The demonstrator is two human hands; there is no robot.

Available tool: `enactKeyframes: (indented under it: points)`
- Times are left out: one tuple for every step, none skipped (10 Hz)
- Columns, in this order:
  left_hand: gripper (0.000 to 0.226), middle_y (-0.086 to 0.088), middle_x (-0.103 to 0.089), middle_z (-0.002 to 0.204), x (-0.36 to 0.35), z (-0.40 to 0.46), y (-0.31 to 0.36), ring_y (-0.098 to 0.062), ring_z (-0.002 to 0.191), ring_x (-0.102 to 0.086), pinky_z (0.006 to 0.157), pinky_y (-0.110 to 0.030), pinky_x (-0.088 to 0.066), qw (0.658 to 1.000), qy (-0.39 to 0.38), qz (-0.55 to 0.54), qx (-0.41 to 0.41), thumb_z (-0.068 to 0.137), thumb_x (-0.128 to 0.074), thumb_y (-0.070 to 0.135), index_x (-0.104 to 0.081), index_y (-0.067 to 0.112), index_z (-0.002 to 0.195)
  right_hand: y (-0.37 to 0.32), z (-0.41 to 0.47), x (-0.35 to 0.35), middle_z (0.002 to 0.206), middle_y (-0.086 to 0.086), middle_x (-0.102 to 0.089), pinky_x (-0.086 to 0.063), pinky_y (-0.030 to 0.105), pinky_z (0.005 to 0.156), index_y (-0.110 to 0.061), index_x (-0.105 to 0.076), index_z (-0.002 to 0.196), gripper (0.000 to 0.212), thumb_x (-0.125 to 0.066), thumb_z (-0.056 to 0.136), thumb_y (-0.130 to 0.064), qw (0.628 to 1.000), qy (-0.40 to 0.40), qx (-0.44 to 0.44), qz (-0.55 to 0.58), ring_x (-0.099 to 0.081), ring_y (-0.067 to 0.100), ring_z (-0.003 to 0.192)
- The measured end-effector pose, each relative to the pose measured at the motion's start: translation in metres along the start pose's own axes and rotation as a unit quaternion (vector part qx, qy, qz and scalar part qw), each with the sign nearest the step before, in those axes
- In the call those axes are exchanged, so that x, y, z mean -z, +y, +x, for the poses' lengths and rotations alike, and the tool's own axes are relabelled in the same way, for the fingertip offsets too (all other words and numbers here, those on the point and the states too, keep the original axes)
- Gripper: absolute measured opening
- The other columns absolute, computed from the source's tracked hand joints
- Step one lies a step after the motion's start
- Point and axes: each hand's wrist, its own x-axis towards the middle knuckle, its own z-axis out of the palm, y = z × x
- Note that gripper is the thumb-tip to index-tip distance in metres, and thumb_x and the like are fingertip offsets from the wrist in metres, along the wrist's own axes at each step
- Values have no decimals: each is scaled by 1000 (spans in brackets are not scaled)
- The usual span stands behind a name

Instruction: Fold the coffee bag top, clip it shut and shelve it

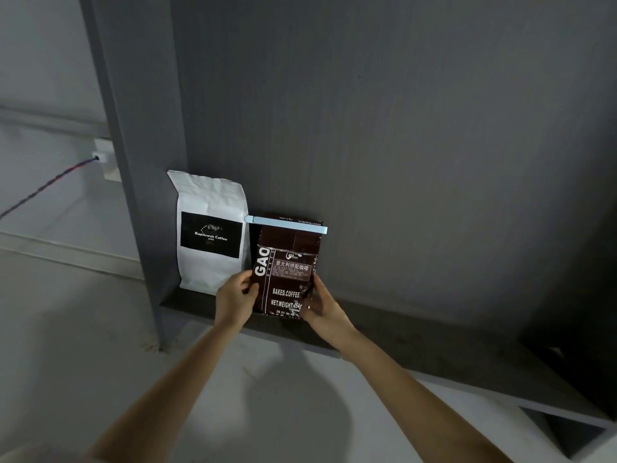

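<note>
A dark brown coffee bag point(287, 272) stands upright on the dark grey shelf point(417, 342), its top folded over. A pale blue clip point(286, 224) runs across the fold and sticks out on both sides. My left hand point(235, 300) grips the bag's lower left edge. My right hand point(322, 304) grips its lower right edge. The bag's bottom is partly hidden behind my fingers.
A white coffee bag point(212, 232) with a black label stands just left of the brown one, against the shelf's grey side panel point(140, 162). Left of the panel a white wall socket point(106, 158) holds a plugged cable. The shelf runs on to the right.
</note>
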Motion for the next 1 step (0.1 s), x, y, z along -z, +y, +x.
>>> enactKeyframes:
  points:
    - [42,-20,-57,123,-4,1,-3,-30,113,-53,98,-42,-44,999,-21,24,-23,82,-55,9,-45,3,123,-7,-12,7,136,-7,-49,-36,25,96,-35,-11,139,66,-50,87,-24,1000,25,10,-9,-46,14,124]
